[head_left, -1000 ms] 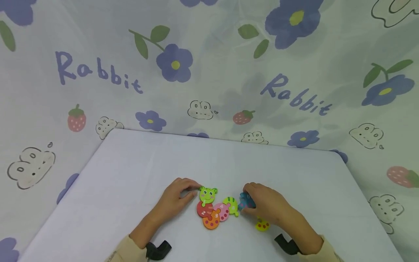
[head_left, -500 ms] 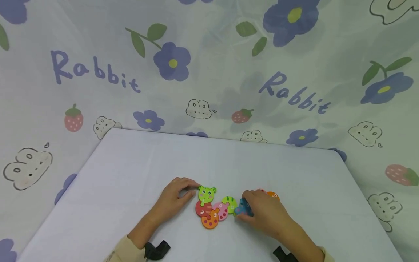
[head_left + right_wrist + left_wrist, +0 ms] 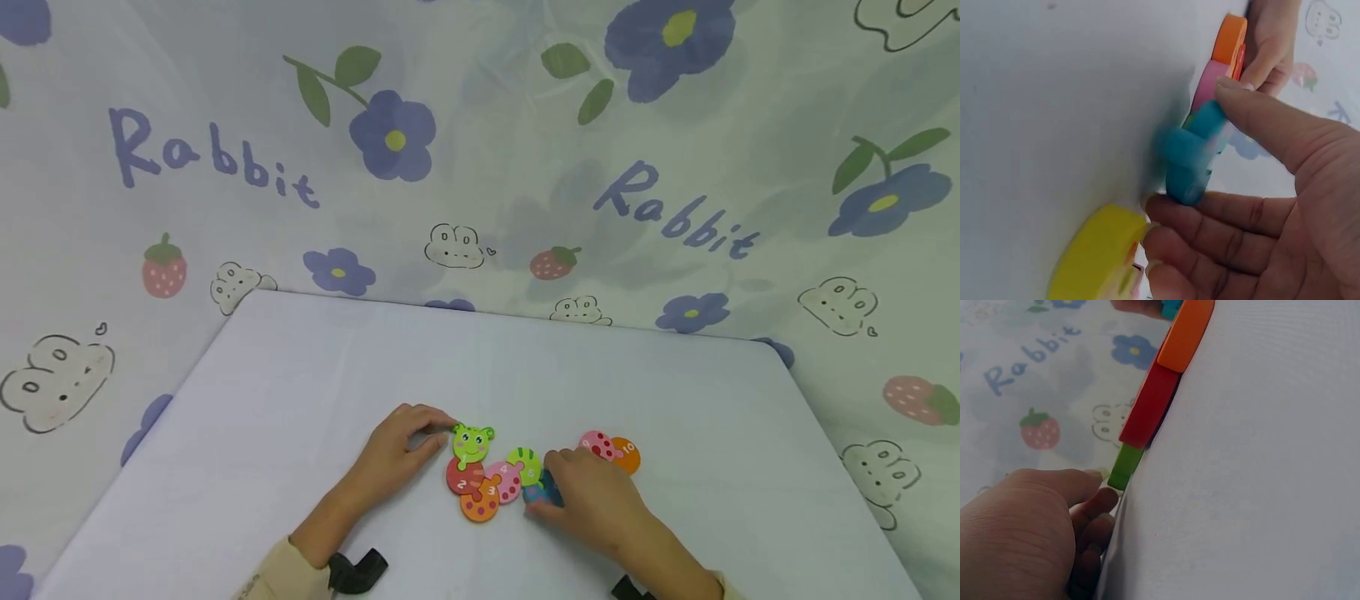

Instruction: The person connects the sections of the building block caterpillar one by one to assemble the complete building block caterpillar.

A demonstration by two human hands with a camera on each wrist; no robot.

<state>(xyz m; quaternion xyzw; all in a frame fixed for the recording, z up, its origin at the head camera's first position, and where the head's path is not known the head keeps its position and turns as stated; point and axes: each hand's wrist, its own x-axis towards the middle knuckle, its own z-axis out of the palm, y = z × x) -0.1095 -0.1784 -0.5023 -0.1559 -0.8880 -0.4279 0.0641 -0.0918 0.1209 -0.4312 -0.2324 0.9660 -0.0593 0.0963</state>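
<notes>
A caterpillar number puzzle lies partly joined on the white table. Its green head piece [image 3: 472, 444] leads to the red 2 piece [image 3: 464, 476], orange 3 piece [image 3: 480, 505], pink 4 piece [image 3: 504, 482] and green striped piece [image 3: 525, 466]. My left hand [image 3: 397, 446] rests beside the head piece, its fingertips at that edge. Between thumb and fingers, my right hand [image 3: 596, 500] pinches a blue puzzle piece [image 3: 1194, 156], held at the green striped piece's end. Whether the two interlock cannot be seen. The hand covers much of the blue piece in the head view.
Behind the right hand lie a pink 9 piece [image 3: 596, 442] and an orange 10 piece [image 3: 627, 455], joined. A yellow piece [image 3: 1094, 256] sits by the right fingertips. Patterned cloth [image 3: 480, 150] hangs behind the table [image 3: 360, 358].
My right hand has moved left and nearer to me, bringing the blue piece to the green striped one. The 9 and 10 pieces came into sight. My left hand stays put.
</notes>
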